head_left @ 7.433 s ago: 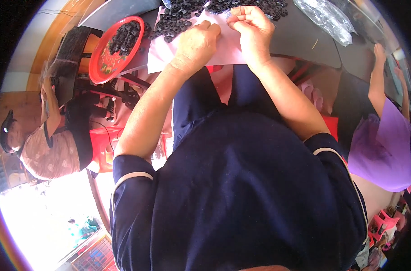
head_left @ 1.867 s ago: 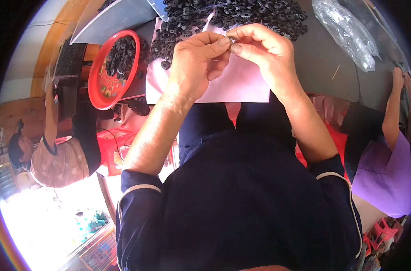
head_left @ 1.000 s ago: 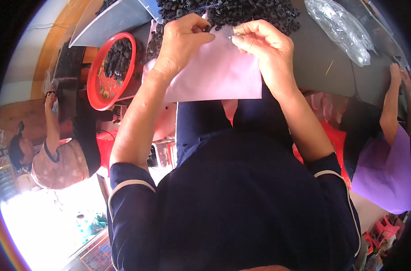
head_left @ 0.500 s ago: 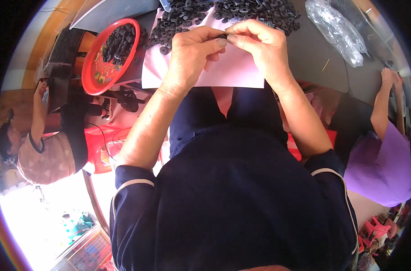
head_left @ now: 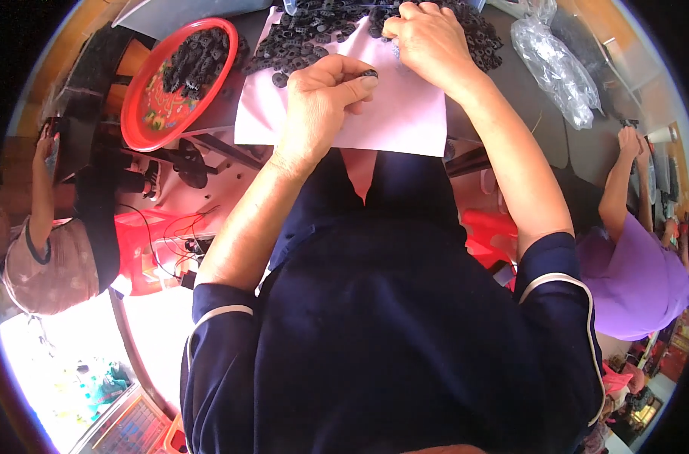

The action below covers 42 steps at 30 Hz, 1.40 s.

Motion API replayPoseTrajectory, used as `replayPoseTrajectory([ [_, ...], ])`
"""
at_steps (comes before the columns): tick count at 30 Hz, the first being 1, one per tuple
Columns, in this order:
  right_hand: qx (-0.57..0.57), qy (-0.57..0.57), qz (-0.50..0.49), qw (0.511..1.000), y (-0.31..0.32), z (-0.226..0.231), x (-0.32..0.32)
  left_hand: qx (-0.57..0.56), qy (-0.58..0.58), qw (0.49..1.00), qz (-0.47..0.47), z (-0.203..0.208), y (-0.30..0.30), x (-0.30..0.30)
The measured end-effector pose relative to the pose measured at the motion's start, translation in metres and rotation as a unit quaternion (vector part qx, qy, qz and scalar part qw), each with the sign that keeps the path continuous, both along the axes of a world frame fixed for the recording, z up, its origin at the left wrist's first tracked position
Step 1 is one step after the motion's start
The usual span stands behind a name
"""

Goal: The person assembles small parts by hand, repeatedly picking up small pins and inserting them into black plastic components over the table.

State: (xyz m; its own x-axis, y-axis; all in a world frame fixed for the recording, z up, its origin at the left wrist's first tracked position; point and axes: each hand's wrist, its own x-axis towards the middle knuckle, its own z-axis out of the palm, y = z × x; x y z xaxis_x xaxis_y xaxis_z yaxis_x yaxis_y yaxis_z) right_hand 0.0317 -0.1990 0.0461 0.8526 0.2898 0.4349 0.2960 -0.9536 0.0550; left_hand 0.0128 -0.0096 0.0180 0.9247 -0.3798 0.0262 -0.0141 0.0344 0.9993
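Between the thumb and forefinger of my left hand is a small black plastic part, its tip showing past the fingers. The hand is held above a pale pink cloth on the table. My right hand is at the far side of the cloth, over a heap of small black plastic parts. Its fingers are bent down onto the heap; whatever they grip is hidden beneath them.
Left of the cloth, a red oval tray holds more black parts. A clear plastic bag lies to the right. Co-workers sit on either side, one in a brown top, another in purple.
My hands, together at the small black part before, are now apart. The right has moved up and away to the heap; the left keeps its part, slightly lower.
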Motion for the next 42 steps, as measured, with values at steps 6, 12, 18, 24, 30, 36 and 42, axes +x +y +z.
replayPoseTrajectory([
  [6,0.041,0.047,0.013,0.998,0.015,0.002,0.006,-0.017,0.021,1.0,-0.001,-0.003,0.007,-0.002],
  [12,0.027,0.025,0.011,0.999,0.021,0.004,0.001,-0.029,-0.009,0.999,-0.013,-0.007,0.007,-0.003],
  [18,-0.068,-0.001,0.037,0.997,0.018,-0.008,0.001,-0.038,-0.017,0.999,-0.01,-0.008,0.006,-0.004],
  [24,-0.047,-0.007,0.083,0.995,0.013,-0.013,0.0,-0.027,-0.003,1.0,0.005,-0.006,0.005,-0.003],
  [30,0.377,0.06,0.17,0.909,0.018,-0.002,-0.009,-0.067,0.029,0.997,0.017,-0.006,0.008,0.0],
  [36,0.534,0.196,0.164,0.806,0.004,-0.014,-0.023,-0.073,0.042,0.996,0.004,-0.008,0.006,0.006],
  [42,0.576,0.215,0.168,0.77,0.008,-0.01,-0.031,-0.08,0.032,0.996,0.008,-0.007,0.003,0.006],
])
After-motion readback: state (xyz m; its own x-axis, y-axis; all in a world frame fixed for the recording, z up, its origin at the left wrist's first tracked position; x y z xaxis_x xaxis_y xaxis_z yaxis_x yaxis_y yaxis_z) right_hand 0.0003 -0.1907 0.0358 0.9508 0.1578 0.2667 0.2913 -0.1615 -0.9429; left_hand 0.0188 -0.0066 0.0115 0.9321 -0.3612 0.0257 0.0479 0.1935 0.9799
